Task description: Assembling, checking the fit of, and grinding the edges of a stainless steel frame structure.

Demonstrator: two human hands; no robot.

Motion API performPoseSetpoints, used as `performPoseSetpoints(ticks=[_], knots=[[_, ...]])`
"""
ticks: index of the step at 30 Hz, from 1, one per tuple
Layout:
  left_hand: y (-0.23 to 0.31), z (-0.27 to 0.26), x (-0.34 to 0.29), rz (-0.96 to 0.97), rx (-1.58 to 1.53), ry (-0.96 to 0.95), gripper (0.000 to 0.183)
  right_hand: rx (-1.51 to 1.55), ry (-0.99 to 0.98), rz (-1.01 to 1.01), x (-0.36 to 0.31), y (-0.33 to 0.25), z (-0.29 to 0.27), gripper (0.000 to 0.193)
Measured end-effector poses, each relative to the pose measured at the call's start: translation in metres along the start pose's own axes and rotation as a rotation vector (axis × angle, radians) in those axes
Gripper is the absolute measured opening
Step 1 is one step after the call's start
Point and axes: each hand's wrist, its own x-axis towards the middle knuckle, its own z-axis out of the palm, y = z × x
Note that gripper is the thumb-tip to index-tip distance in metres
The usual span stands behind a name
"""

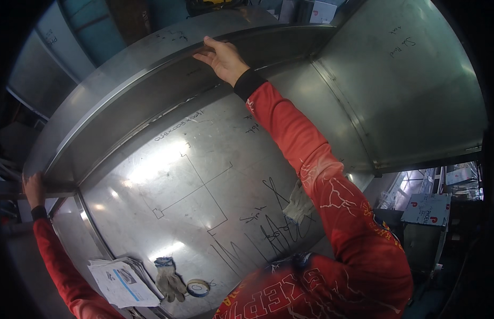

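Observation:
A long bent sheet-metal panel (122, 98) stands along the far side of a flat steel sheet (188, 175) covered in marker lines. At its left end, my left hand (33, 190) is closed round the panel's corner; some of its fingers are hidden behind the metal. My right arm reaches far forward across the sheet. Near the middle of the panel's upper edge, my right hand (223, 61) grips the rim between thumb and fingers. Both red sleeves end in black cuffs.
On the near part of the sheet lie a stack of papers (122, 284), a work glove (170, 279) and a tape roll (198, 287). Another glove (299, 204) lies beside my right sleeve. A large metal panel (411, 85) rises at the right. More sheet metal (42, 74) stands at far left.

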Motion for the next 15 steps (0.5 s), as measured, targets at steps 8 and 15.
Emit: performPoseSetpoints(ticks=[8,15], knots=[[0.001,0.012,-0.007,0.019,0.02,-0.018,0.021,0.025,-0.084,-0.049,0.001,0.01,-0.009,0.024],[0.005,0.025,0.003,-0.028,0.12,-0.074,0.015,0.034,-0.093,-0.084,-0.001,0.007,-0.014,0.025]])
